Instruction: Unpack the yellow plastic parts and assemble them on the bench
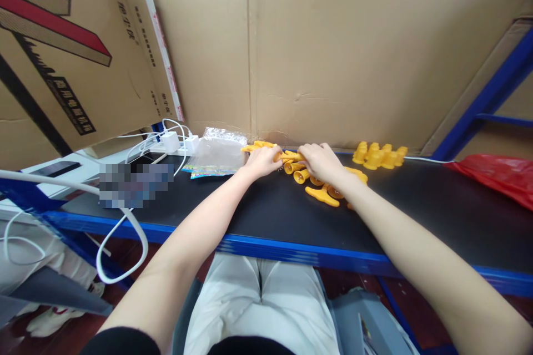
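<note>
Far out at my nine o'clock a dark phone [62, 168] lies flat on a white ledge, and a white cable [120, 244] loops down off the edge of the black worktop [416, 216] in front of me. Toward ten o'clock a pair of white chargers [179, 142] sit plugged in against the cardboard wall [333, 55], their thin cords trailing over the surface. Just right of them, at about eleven o'clock, a clear plastic bag [216, 152] lies flat with a strip of coloured print along its near edge. My left hand [262, 161] rests just beside that bag, fingers curled shut around one end of a yellow plastic piece [287, 156] that spans across to my right hand [320, 162], which grips the other end at twelve o'clock; the two hands almost touch. Under and just beyond my right hand a loose heap of yellow parts [322, 194] is scattered on the worktop, some trumpet-shaped, one flat one lying nearest me. At one o'clock, apart from the heap, a tidy cluster of upright yellow pieces [378, 155] stands close to the cardboard wall. Far off at three o'clock a red plastic bag [499, 175] lies slumped on the worktop.
</note>
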